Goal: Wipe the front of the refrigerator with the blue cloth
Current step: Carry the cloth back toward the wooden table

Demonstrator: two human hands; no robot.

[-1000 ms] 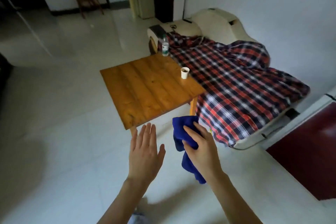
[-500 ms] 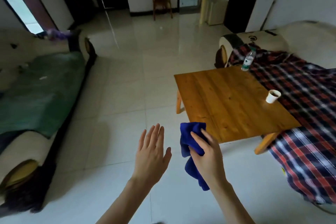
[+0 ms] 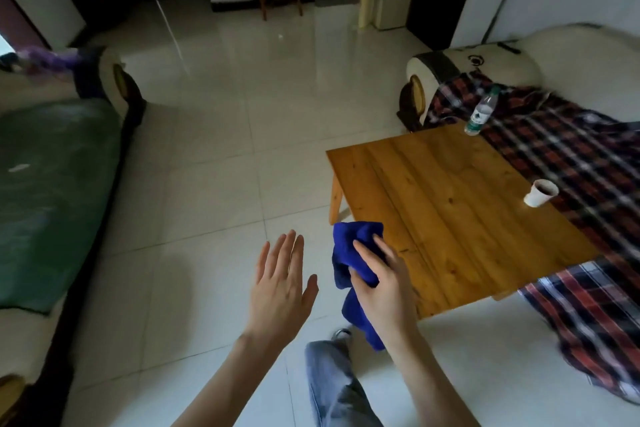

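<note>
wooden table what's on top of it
On the wooden table a plastic water bottle stands at the far corner and a white paper cup near the right edge. The right hand and the blue cloth it grips hide part of its near edge.

cloth [image 3: 356, 236] partly behind hand [image 3: 384, 288], purple blur [image 3: 48, 59], maybe fabric

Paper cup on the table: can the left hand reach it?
Probably not: the right hand, holding the blue cloth, sits between the left hand and the paper cup across the table.
</note>
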